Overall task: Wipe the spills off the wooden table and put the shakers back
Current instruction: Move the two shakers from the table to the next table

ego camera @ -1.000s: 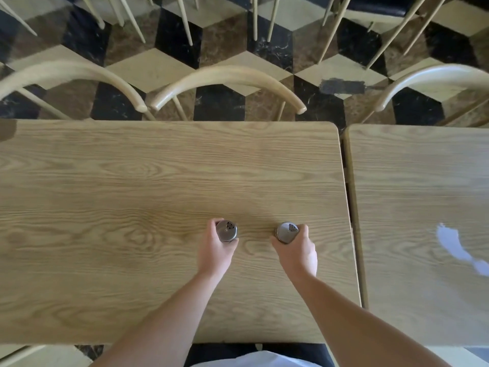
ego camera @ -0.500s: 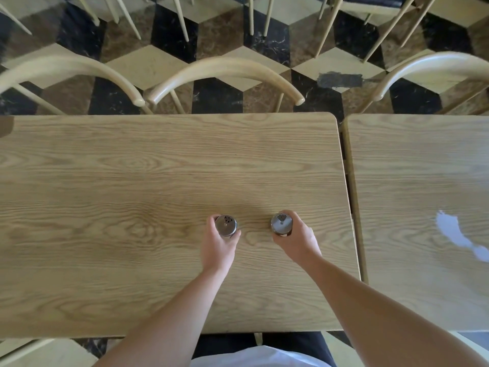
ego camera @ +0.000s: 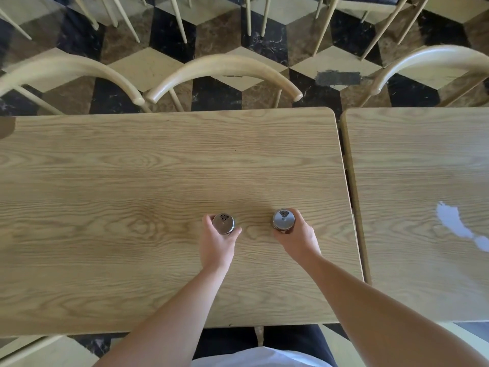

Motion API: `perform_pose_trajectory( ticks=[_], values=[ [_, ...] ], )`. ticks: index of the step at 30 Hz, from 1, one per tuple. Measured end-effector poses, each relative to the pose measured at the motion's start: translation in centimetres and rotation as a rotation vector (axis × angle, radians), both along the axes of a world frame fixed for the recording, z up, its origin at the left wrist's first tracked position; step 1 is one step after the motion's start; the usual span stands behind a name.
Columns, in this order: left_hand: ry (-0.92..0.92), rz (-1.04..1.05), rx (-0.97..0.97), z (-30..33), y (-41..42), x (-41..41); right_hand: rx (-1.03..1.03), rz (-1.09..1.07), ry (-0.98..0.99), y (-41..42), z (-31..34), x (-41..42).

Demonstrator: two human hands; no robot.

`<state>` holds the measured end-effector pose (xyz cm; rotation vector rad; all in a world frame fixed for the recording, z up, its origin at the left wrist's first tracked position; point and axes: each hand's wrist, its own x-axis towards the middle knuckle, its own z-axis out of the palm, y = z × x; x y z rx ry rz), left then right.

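Two shakers with metal lids stand upright on the wooden table, right of its middle. My left hand is wrapped around the left shaker, whose lid has a few holes. My right hand grips the right shaker, which has a denser cluster of holes and dark contents. The two shakers are about a hand's width apart. A white spill lies on the second wooden table to the right.
A narrow gap separates the two tables. Three curved wooden chair backs line the far edge, on a floor of black, brown and cream tiles. A dark patch sits at the left table's far left corner.
Both hands have slid the shakers slightly farther from me across the table, and the right shaker has moved a little to the left. The grips are unchanged.
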<state>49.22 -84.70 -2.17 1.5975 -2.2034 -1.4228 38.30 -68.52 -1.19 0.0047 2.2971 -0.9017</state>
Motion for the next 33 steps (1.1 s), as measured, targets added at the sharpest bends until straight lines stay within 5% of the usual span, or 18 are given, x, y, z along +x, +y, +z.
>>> perform_pose_trajectory(
  ticks=[12,20,27,33],
  values=[
    [-0.143,0.044,0.105,0.4,1.2,0.6,0.106,-0.017,-0.104,2.9,0.6,3.1],
    [-0.605,-0.829,-0.166,0.9,5.4,7.4,0.235,-0.008,-0.315,14.6,1.0,12.1],
    [-0.699,-1.054,-0.211,0.8,13.8,9.5,0.308,-0.038,-0.428,27.8,1.7,19.2],
    [-0.678,-1.261,-0.159,0.1,23.5,9.0,0.268,-0.274,-0.431,37.5,1.7,25.9]
  ],
)
